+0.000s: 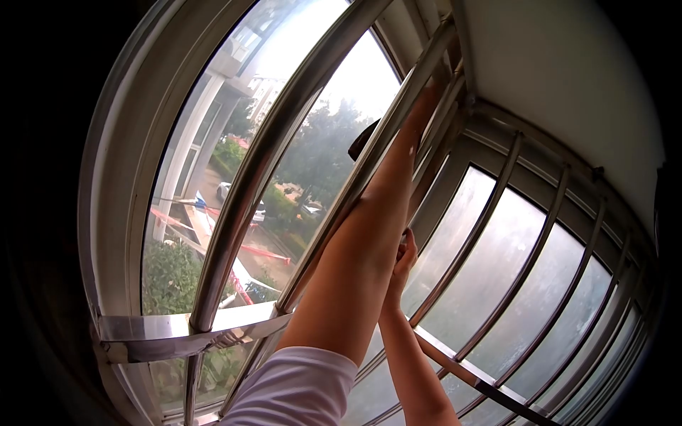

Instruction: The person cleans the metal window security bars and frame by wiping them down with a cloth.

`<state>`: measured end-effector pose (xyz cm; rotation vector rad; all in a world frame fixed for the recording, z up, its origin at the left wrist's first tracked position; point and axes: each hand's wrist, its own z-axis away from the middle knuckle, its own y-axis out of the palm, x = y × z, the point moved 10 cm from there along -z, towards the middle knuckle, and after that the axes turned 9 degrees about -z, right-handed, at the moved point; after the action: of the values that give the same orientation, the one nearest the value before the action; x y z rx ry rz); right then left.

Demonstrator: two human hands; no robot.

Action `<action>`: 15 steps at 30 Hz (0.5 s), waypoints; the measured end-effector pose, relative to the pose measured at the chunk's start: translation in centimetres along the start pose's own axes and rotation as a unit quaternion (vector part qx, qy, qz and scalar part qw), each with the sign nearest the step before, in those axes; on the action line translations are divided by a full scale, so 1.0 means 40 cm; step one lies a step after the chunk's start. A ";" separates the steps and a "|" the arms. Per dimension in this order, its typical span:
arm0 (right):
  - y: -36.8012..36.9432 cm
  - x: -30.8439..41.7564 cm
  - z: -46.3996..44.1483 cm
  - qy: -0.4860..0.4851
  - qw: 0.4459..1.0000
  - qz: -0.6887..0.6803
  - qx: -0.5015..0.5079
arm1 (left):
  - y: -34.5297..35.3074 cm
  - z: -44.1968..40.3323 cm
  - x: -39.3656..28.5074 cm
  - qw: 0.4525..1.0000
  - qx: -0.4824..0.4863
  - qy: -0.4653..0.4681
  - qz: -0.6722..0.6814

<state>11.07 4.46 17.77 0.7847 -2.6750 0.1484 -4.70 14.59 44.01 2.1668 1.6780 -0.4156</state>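
Our L arm (355, 263) goes up by the bars (250, 160), prob. for reach; L hand (430, 91) mostly hidden, grip unclear. Dark thing (362, 140)'s behind a bar nearby. R hand (405, 258): fingers curled, hold unclear.

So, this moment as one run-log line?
Left arm: raised among shiny round metal bars | left hand: mostly hidden | right hand: beside left arm, grip unclear

A short white sleeve (302, 387) on the left arm (355, 263), with bare skin beyond it.
Thin, soft-looking fabric with a faint lavender cast gathers in long creases up to a curved hem; the right forearm (408, 355) and right hand (405, 261) are bare.
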 end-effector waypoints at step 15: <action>-0.004 -0.004 0.000 -0.004 0.999 0.038 -0.010 | 0.066 -0.058 -0.007 0.984 -0.001 0.100 -0.149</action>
<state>11.29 4.39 17.72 0.6781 -2.7115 0.1380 -2.20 14.83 46.48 2.0137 2.1239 -0.2809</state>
